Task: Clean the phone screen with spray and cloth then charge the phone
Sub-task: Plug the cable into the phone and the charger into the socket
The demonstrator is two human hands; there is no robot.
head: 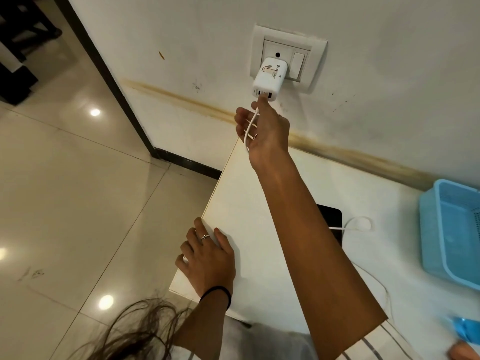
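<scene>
Fingers (262, 105) pinch cable (248, 131) plug at charger (268, 79).

Charger (268, 79) plugged into the wall socket plate (287, 58), above the table's (259, 193) far left corner. Right hand (265, 128) just below the charger, cable (248, 131) running down from it. Left hand (205, 258) on the table's left edge. Phone (333, 219) on the table behind the right forearm; basket (449, 229) at the right

Even, moderately bright indoor light. Ceiling-lamp glare spots lie on the glossy floor (65, 203) left of the left hand (207, 261). Wide-angle distortion bends frame edges. Shadows soft; focus sharp.
</scene>
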